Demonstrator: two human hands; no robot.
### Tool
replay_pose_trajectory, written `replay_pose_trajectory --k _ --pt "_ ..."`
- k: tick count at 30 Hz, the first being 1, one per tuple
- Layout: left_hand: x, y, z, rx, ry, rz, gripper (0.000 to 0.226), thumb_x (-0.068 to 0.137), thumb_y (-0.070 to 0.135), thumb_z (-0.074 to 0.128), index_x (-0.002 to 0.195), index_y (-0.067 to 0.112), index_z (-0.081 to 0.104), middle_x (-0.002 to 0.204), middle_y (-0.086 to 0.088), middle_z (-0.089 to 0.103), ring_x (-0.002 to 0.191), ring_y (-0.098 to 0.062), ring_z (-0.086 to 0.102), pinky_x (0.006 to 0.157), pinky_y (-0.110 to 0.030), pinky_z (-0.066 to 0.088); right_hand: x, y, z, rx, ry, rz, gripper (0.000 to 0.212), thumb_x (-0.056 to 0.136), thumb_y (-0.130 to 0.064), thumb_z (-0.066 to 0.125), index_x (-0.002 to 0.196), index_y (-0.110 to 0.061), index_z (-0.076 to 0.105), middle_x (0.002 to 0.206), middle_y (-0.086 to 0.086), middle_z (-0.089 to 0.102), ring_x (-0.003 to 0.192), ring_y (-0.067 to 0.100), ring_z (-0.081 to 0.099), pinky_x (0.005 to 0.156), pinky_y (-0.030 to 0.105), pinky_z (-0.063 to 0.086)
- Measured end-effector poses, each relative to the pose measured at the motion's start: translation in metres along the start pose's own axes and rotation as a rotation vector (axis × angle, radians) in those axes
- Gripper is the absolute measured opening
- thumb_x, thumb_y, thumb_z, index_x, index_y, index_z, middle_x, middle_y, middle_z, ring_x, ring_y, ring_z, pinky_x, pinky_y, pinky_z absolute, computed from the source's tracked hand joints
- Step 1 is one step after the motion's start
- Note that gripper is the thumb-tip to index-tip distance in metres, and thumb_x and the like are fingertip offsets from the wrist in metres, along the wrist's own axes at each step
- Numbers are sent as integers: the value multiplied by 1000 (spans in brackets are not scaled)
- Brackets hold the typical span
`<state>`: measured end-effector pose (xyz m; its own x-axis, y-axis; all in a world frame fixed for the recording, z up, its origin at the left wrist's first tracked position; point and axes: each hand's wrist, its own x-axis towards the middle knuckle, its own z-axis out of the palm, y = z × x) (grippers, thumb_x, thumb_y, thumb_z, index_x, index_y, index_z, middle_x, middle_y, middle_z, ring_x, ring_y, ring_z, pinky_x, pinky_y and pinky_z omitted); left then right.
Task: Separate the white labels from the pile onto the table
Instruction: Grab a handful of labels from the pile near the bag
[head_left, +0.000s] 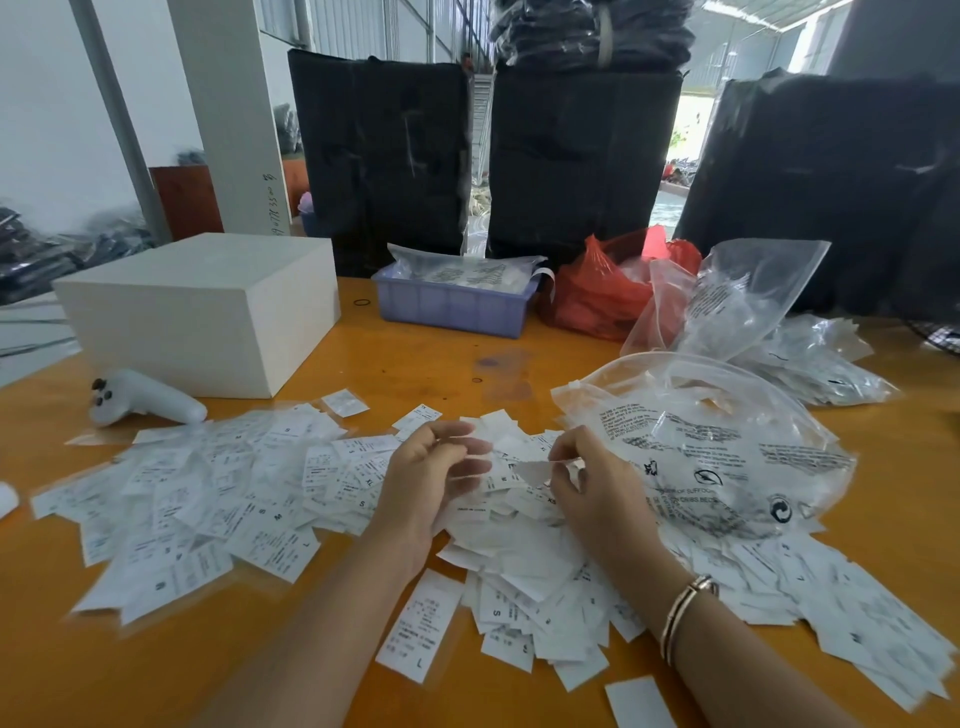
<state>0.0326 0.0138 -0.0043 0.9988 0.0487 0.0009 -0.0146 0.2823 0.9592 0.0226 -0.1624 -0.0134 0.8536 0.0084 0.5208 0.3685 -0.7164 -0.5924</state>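
A pile of white labels (524, 566) lies in the middle of the orange table (234, 665), under and around both hands. More white labels (208, 493) are spread flat to the left. My left hand (431, 478) hovers over the pile with its fingers curled; the fingertips are blurred and touch the edge of a thin label. My right hand (592, 483) pinches a single white label (540, 470) between thumb and fingers, just above the pile. A gold bracelet sits on the right wrist.
A clear printed plastic bag (727, 447) lies right of the hands, with more bags (810, 358) behind. A white box (208, 306), a white controller (145, 400), a blue tray (452, 306) and a red bag (597, 291) stand further back. Black bundles line the far edge.
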Motion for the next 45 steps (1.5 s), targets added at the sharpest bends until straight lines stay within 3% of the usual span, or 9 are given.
replay_pose_trajectory --k 7,12,15,20,27,34,37,40,45 --pt "0 0 1 -163 -56 -6 30 86 -15 51 97 8 67 81 -5 72 79 -14 71 64 -21 56 4 -1 -6 382 68 71 49 80 10 61 73 -38 66 95 -11 53 47 5 39 52 11 39" --pt "4 2 -2 -269 -9 9 17 71 7 71 83 18 69 93 0 75 78 -6 65 67 -22 44 0 -2 -8 489 16 169 40 91 4 51 82 -30 68 57 -20 62 47 9 45 44 17 35" --pt "4 4 -2 -353 -25 15 27 63 10 72 88 18 68 86 1 74 74 -7 65 62 -18 48 -6 -10 -4 483 -72 124 26 92 -13 50 89 -31 69 52 -18 56 46 7 41 47 24 34" --pt "1 -1 2 -213 -1 68 38 76 11 72 109 24 59 85 1 74 84 -13 70 72 -23 54 -6 -24 8 317 -225 76 15 86 -50 59 83 -38 68 73 -30 66 72 -10 60 60 9 41" --pt "0 -7 6 6 -41 137 26 83 9 70 102 25 64 80 5 68 86 -13 68 71 -23 50 -2 -19 10 407 -112 150 14 89 -23 63 79 -24 72 58 -14 63 49 1 47 52 19 37" --pt "-3 -2 4 232 -175 70 13 85 27 68 98 26 70 73 13 69 69 -3 64 65 -16 50 -2 -15 4 448 -91 176 23 92 -18 58 74 -25 71 50 -3 54 45 8 40 46 24 32" --pt "-2 -5 4 301 -92 58 5 82 25 72 87 26 72 69 12 70 61 2 61 58 -12 48 -4 -16 5 481 -123 149 22 93 -25 56 78 -24 73 57 10 57 49 20 43 52 28 34" --pt "0 -6 2 189 -7 6 7 81 27 73 81 20 74 74 5 73 61 -1 63 59 -14 50 -2 -16 3 598 -31 249 24 94 -26 55 78 -27 72 53 -5 55 47 9 44 51 24 38" --pt "-3 -3 2 64 -60 -27 16 67 39 74 72 24 77 80 -2 75 66 -6 66 60 -17 51 1 -11 -3 774 64 311 34 91 -10 59 116 -33 58 62 -7 56 51 8 43 50 21 43"
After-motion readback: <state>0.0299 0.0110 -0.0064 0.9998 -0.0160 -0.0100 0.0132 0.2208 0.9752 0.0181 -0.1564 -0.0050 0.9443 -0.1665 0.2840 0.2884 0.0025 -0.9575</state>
